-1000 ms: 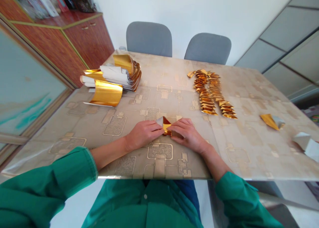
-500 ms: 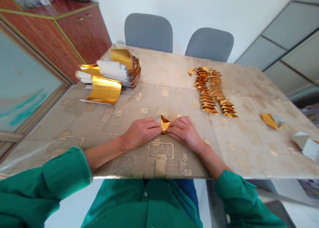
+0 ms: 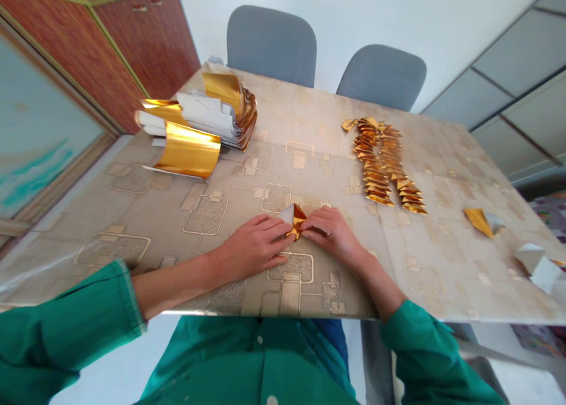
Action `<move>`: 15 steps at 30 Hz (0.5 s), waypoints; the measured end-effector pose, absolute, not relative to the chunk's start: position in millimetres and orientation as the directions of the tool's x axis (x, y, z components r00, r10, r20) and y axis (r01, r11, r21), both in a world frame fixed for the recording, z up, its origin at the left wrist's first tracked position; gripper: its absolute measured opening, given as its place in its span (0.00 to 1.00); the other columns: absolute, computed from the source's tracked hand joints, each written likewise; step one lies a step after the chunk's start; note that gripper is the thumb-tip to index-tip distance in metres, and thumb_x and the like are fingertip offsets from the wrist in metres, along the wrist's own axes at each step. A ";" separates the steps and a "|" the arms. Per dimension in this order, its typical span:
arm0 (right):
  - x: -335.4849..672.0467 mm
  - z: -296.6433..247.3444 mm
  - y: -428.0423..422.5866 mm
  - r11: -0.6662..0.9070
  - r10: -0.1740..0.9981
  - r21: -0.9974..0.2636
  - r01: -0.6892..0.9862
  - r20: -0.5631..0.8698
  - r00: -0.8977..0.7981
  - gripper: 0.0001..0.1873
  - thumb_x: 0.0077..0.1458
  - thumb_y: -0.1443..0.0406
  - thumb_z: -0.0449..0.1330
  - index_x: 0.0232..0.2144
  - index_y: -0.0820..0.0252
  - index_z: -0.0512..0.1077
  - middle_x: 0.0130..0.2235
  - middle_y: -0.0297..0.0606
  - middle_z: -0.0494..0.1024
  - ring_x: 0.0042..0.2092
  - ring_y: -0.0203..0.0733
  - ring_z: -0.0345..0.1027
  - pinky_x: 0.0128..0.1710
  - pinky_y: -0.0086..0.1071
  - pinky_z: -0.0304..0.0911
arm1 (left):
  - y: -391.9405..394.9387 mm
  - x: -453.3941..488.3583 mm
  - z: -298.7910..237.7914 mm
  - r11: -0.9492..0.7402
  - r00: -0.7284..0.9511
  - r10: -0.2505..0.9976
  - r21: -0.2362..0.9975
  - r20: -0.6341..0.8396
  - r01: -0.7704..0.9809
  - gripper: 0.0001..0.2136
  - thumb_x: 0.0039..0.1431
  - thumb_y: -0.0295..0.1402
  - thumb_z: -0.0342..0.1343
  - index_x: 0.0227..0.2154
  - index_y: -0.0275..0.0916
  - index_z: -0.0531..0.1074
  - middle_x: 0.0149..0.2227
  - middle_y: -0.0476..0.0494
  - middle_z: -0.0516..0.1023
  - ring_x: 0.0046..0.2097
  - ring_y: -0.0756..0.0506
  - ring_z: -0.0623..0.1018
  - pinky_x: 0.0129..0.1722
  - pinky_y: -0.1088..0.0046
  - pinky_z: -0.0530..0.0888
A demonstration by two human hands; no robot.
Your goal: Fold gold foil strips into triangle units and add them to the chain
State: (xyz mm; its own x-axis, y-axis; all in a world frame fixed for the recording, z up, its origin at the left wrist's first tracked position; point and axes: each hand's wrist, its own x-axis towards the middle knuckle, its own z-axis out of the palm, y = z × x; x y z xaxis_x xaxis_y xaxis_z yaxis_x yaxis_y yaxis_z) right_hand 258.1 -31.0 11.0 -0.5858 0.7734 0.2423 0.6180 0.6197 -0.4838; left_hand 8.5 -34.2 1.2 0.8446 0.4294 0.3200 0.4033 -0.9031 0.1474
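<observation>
Between my hands, close to the table's front edge, is a small piece of gold foil paper [image 3: 299, 219], folded, with its pale underside showing at the left. My left hand [image 3: 254, 246] lies on the table, its fingertips on the paper's left side and its thumb a little apart below. My right hand [image 3: 333, 231] pinches the paper's right side between thumb and fingers. The fingers partly cover the folds.
Stacked gold foil sheets [image 3: 190, 148] lie at the back left. Two rows of folded gold pieces [image 3: 375, 163] stand right of centre. A loose folded piece [image 3: 481, 222] and a white paper [image 3: 537, 266] lie at the right. Grey chairs [image 3: 272, 45] stand behind the table.
The folded paper has turned and its shape between my fingers differs. My left thumb has come away from it downwards. The view has shifted slightly.
</observation>
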 end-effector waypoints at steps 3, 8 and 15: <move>250.2 10.3 -28.8 0.569 0.808 -0.501 0.652 0.195 -0.555 0.09 0.64 0.60 0.58 0.34 0.56 0.74 0.34 0.35 0.78 0.37 0.40 0.66 0.40 0.35 0.55 | -32.9 8.0 1.1 -0.900 0.837 0.435 0.200 0.332 0.388 0.18 0.64 0.41 0.57 0.53 0.37 0.71 0.52 0.37 0.75 0.54 0.39 0.73 0.55 0.57 0.69; 243.7 11.5 -33.2 0.511 0.854 -0.461 0.726 0.181 -0.487 0.09 0.64 0.60 0.58 0.32 0.55 0.74 0.32 0.35 0.75 0.37 0.41 0.64 0.39 0.35 0.53 | -35.3 5.3 0.1 -0.884 0.820 0.458 0.273 0.344 0.380 0.19 0.63 0.40 0.57 0.53 0.34 0.70 0.54 0.36 0.75 0.55 0.38 0.72 0.57 0.55 0.68; 240.7 16.3 -40.0 0.500 0.865 -0.336 0.798 0.219 -0.451 0.09 0.63 0.59 0.59 0.33 0.53 0.76 0.32 0.36 0.75 0.38 0.44 0.63 0.37 0.37 0.51 | -39.3 7.4 4.8 -0.858 0.797 0.494 0.340 0.346 0.384 0.24 0.61 0.38 0.59 0.58 0.35 0.65 0.53 0.35 0.74 0.55 0.38 0.72 0.57 0.55 0.69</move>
